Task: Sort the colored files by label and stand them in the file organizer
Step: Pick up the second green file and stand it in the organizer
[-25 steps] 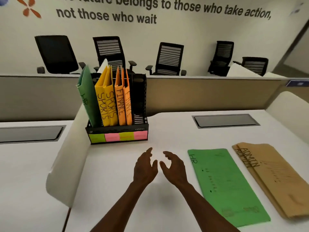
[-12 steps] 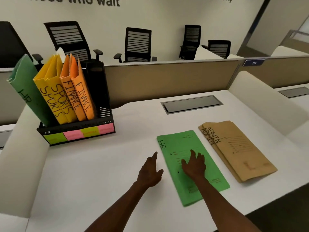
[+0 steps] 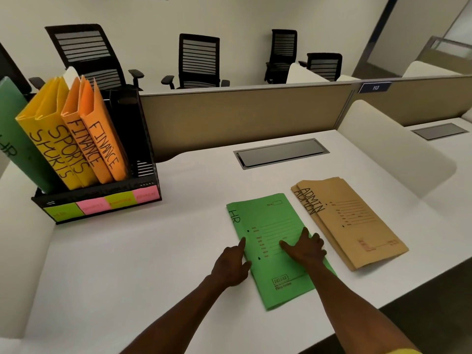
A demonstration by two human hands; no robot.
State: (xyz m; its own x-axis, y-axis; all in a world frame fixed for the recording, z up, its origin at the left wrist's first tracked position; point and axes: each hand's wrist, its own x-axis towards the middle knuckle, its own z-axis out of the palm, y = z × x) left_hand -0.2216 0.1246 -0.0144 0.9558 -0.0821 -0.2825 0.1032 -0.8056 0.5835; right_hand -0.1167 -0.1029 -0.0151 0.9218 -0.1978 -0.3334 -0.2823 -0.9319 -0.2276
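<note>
My right hand (image 3: 304, 247) lies flat on the green HR file (image 3: 275, 249), fingers spread and pressing down on its cover. My left hand (image 3: 231, 261) sits at the file's left edge, fingers loosely curled with the index finger reaching onto the spine side; it grips nothing yet. The file lies flat on the white desk (image 3: 153, 251), well apart from the black mesh file organizer (image 3: 102, 198), which stands at the far left.

The risk I see is in the lift. The file is thin and flush with the desk, so my fingers may slide along the edge without catching it, and the pressing hand could push it into the two brown ADMIN files (image 3: 350, 226) lying just beside it. If I lift it by one corner it may flop open.

In the organizer another green HR file (image 3: 12, 146) leans at the left, then yellow SPORTS files (image 3: 53, 149) and orange FINANCE files (image 3: 99, 141). Misreading the slot would undo the sorting.
</note>
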